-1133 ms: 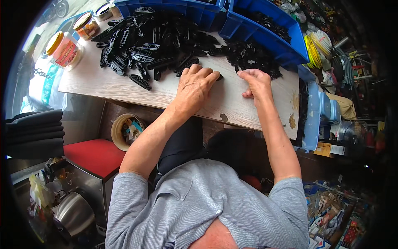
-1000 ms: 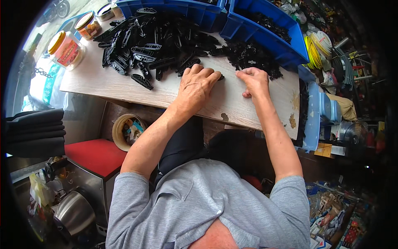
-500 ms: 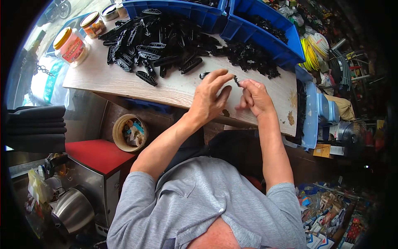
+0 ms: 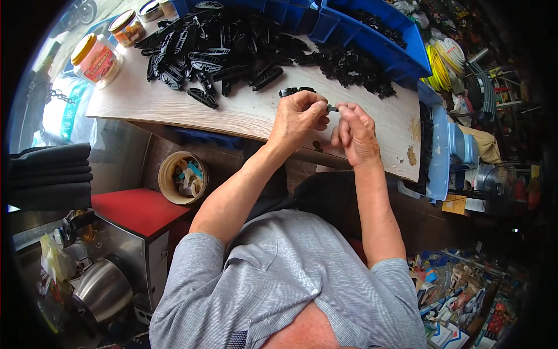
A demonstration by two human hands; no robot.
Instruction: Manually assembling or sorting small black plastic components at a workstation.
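Over the front part of the table, a small black plastic part [image 4: 332, 109] bridges the gap between my two hands. My left hand [image 4: 295, 119] is closed, its thumb and fingers pinching one end. The fingertips of my right hand [image 4: 359, 132] are pressed together at the other end. Just beyond my left hand lies a longer black plastic piece [image 4: 296, 91], partly covered by the fingers. A big pile of long black plastic pieces [image 4: 218, 49] spreads to the far left, and a heap of small black parts [image 4: 357, 72] lies to the far right.
Blue bins [image 4: 401, 49] line the table's [image 4: 238, 119] back edge. Jars, among them a pink-labelled jar [image 4: 96, 61], stand at its left. Below are a waste bucket [image 4: 183, 177] and a red-topped cabinet [image 4: 139, 212]. A light blue crate [image 4: 440, 157] stands at the right.
My left hand has gone from spread fingers to a pinch on the small black part. The longer black piece beyond it shows more fully now.
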